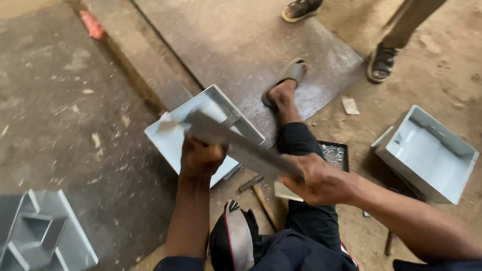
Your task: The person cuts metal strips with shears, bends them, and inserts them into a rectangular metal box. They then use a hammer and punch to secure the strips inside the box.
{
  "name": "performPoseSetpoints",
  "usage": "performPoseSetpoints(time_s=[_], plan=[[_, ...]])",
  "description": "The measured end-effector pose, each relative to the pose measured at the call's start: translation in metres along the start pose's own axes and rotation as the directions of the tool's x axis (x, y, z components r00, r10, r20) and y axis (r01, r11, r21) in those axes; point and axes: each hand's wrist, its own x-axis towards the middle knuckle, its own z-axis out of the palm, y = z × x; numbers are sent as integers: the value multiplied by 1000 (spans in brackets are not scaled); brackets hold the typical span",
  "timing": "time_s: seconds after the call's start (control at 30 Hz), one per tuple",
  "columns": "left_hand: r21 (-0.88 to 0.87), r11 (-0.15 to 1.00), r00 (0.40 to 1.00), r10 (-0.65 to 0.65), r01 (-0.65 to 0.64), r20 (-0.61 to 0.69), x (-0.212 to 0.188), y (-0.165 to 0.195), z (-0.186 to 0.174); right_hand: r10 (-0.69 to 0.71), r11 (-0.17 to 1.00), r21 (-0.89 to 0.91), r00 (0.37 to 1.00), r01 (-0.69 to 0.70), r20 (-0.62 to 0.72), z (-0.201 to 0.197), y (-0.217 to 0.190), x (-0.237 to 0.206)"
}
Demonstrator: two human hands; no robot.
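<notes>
I have the long sheet-metal strip (236,143) gripped at both ends: left hand (201,158) closed on its ten o'clock end, right hand (316,180) closed on the four o'clock end. It hangs above the open metal box (173,143). I judge level, steady hands matter.

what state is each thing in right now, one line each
metal strip: held at both ends, tilted, blurred
left hand: closed on the strip
right hand: closed on the strip
metal tray: open side up, under the strip
second tray: open, tilted on the ground
</notes>
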Motion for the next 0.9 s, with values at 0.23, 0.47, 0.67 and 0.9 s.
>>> performPoseSetpoints(time_s=[0.23, 0.47, 0.67, 0.9], plan=[[-800, 390, 703, -709, 456, 55, -4, -124, -50, 464, 578, 672, 864, -463, 195, 121, 110, 96], [-745, 220, 320, -947, 630, -10, -2, -198, -87, 520, -16, 873, 742, -487, 424, 186, 168, 173], [-797, 283, 263, -951, 534, -162, -14, -213, -100, 449, -13, 826, 735, -564, 509, 208, 196, 195], [-659, 424, 165, -893, 621, -418, 3, -213, -92, 494, 34, 764, 675, -644, 547, 197, 188, 213]])
